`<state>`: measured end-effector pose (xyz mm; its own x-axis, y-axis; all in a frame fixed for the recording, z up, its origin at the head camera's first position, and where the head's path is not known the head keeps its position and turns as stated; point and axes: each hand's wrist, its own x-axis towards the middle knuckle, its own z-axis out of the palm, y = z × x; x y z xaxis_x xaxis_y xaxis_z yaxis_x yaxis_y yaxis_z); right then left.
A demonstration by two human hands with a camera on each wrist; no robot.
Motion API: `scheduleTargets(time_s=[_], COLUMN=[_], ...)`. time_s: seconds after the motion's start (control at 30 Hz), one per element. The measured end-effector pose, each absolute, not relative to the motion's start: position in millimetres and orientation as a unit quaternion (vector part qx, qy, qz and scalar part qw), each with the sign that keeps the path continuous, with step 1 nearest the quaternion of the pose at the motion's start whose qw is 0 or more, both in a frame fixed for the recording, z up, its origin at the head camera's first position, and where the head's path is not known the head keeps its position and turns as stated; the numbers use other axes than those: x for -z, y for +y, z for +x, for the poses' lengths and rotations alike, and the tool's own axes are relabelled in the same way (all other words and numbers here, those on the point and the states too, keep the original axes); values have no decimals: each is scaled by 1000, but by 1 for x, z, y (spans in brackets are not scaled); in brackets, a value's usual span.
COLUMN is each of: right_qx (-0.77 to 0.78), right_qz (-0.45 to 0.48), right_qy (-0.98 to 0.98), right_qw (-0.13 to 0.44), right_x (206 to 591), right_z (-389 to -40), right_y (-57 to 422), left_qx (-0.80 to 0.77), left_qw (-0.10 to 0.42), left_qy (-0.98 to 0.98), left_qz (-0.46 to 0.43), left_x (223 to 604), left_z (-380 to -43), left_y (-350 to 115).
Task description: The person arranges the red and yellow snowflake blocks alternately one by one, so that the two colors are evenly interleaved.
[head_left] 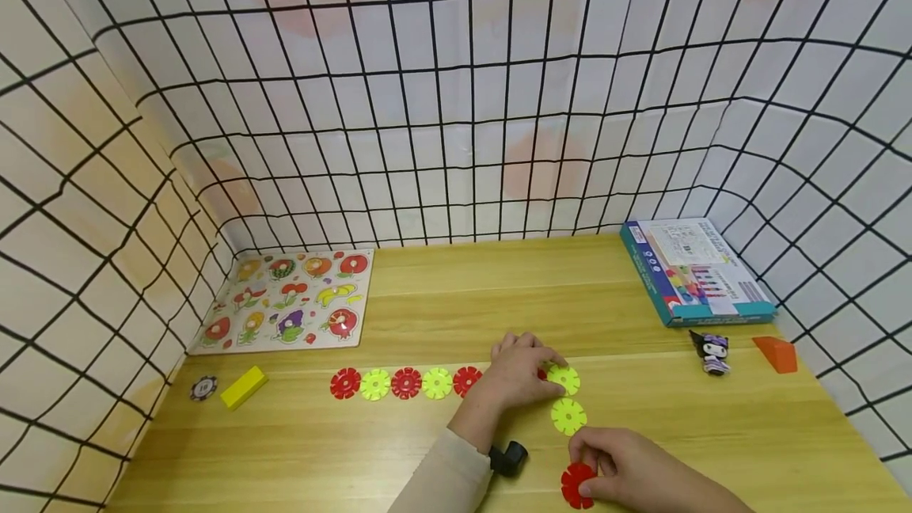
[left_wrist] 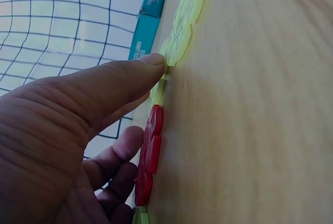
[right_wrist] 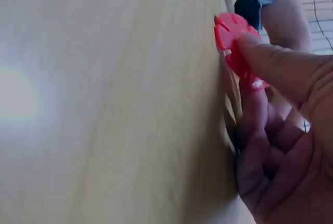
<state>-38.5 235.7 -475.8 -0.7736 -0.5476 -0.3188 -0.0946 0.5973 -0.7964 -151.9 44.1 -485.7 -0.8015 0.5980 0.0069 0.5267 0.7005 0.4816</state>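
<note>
My right hand (head_left: 627, 469) pinches a red snowflake building disc (right_wrist: 231, 31) between thumb and fingers, close over the table near its front. Further back, my left hand (head_left: 520, 370) rests low over a row of discs, its thumb and forefinger at opposite edges of the yellow-green disc (head_left: 566, 380) at the row's right end. Just in front of that disc lies another yellow-green disc (head_left: 568, 416). Leftward, the row alternates red and yellow-green, starting with a red disc (head_left: 345, 383). A red disc (left_wrist: 149, 156) beside the left fingers is mostly hidden in the head view.
A fruit puzzle board (head_left: 285, 299) lies at the back left, with a yellow block (head_left: 244, 388) and a poker chip (head_left: 203, 388) before it. A boxed set (head_left: 698, 271), a small figurine (head_left: 712, 353) and an orange block (head_left: 777, 355) are at the right. Grid-patterned cloth surrounds the table.
</note>
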Motion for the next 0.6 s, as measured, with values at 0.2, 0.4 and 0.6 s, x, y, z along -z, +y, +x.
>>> scheduleTargets(time_s=[0.2, 0.4, 0.6], right_qx=[442, 489, 483], right_qz=[-156, -115, -60], right_qy=[842, 832, 853], right_qw=[268, 236, 187], right_x=[472, 466, 462], right_z=[-47, -67, -87], right_y=[255, 270, 275], left_qx=[-238, -238, -236], left_qw=[75, 76, 75], left_qy=[919, 919, 919], left_qz=[304, 305, 308], left_x=[487, 488, 488], left_z=[-152, -152, -153], left_y=[43, 44, 44])
